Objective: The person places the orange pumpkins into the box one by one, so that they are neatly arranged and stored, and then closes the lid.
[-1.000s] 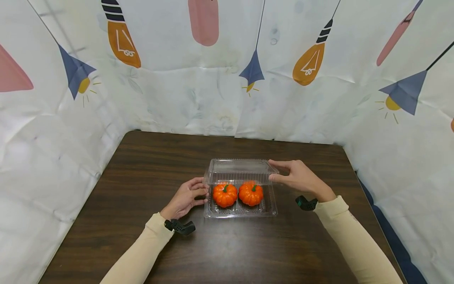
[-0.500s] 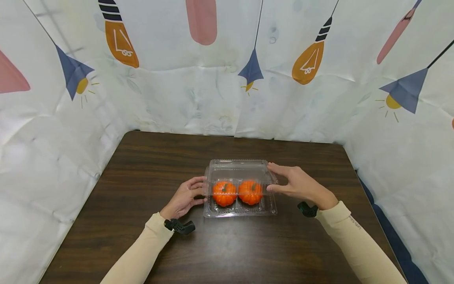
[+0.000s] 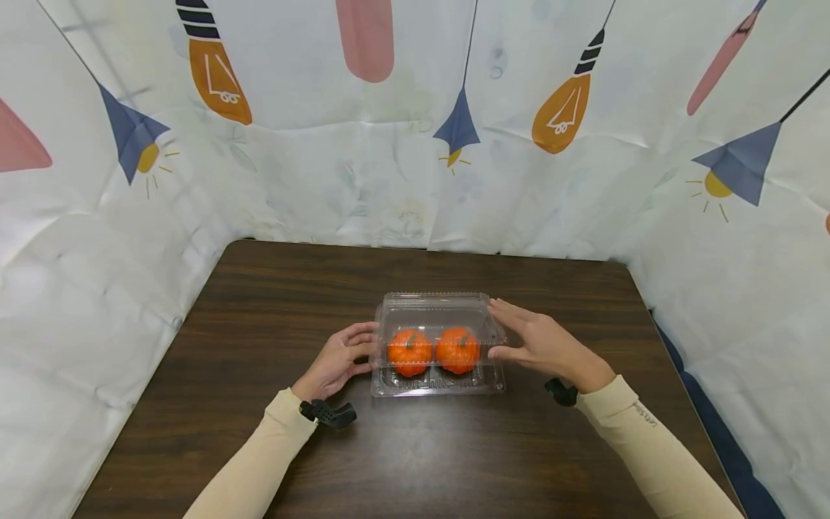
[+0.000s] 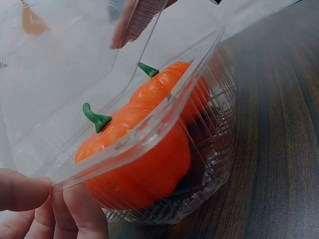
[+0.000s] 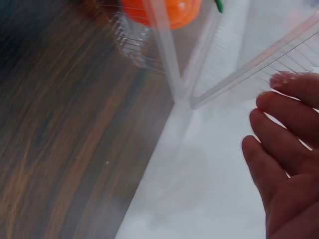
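A clear plastic clamshell box [image 3: 438, 390] sits mid-table with two small orange toy pumpkins inside, the left pumpkin [image 3: 409, 352] beside the right pumpkin [image 3: 457, 351]. Its hinged lid [image 3: 433, 311] leans partway down over them, the front edge raised. My left hand [image 3: 337, 359] is at the left side; the left wrist view has the thumb [image 4: 22, 189] over the tray's rim and the other fingers under it. My right hand [image 3: 554, 348] is at the lid's right side, thumb forward, fingers straight. In the right wrist view those fingers [image 5: 286, 107] are extended alongside the lid.
The dark wood-grain table [image 3: 292, 288] has printed white cloth [image 3: 389, 180] hanging behind and at both sides. Black bands circle both wrists, the left band [image 3: 328, 414] and the right band [image 3: 561, 392]. Dark blue fabric [image 3: 707, 425] shows past the table's right edge.
The lid has swung further down toward me, its front edge now crossing in front of the pumpkins. My right hand has lowered with it, fingers straighter. The left hand has stayed in place.
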Available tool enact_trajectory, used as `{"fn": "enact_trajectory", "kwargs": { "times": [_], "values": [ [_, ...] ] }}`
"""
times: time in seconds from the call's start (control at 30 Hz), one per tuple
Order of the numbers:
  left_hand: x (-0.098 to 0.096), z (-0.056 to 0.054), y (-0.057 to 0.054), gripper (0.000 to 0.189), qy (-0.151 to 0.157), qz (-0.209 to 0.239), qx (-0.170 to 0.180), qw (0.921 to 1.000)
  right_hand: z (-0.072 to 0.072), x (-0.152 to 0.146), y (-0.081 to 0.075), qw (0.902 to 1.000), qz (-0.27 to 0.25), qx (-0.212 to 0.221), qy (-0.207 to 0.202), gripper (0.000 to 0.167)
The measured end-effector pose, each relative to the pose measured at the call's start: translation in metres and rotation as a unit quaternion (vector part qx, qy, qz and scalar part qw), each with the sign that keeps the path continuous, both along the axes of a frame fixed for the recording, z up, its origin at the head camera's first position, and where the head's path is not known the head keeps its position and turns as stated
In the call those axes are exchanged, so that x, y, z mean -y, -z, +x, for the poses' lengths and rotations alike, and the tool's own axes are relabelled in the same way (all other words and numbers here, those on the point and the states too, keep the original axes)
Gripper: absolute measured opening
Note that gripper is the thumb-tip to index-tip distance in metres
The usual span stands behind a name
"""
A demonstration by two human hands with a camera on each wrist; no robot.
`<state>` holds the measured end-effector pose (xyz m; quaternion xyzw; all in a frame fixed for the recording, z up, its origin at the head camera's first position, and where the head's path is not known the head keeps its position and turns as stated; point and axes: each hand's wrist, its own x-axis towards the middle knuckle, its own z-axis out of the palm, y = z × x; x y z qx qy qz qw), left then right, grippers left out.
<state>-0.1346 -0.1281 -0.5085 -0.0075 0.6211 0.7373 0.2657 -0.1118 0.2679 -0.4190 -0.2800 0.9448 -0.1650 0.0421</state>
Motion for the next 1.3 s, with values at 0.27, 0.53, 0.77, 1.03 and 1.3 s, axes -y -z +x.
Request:
{"fn": "enact_trajectory", "kwargs": {
  "times": [0.27,0.53,0.77,1.03,1.3],
  "values": [
    [0.000,-0.001,0.000,0.054,0.004,0.009,-0.004,0.9999,0.003,-0.001,0.009,0.9984,0.014,-0.048,-0.028,0.093],
    [0.000,-0.001,0.001,0.055,0.003,0.015,-0.005,0.9999,0.005,-0.001,0.016,0.9945,0.029,-0.090,-0.044,0.093],
    [-0.001,-0.002,0.000,0.055,0.002,0.015,-0.006,0.9999,0.008,-0.002,0.023,0.9910,0.042,-0.119,-0.044,0.098],
    [-0.002,-0.003,0.001,0.054,0.002,0.014,-0.005,0.9999,0.010,-0.003,0.031,0.9854,0.052,-0.154,-0.050,0.101],
    [-0.002,-0.003,0.001,0.055,0.004,0.017,-0.004,0.9998,0.012,-0.004,0.040,0.9766,0.047,-0.201,-0.062,0.097]
  ]
}}
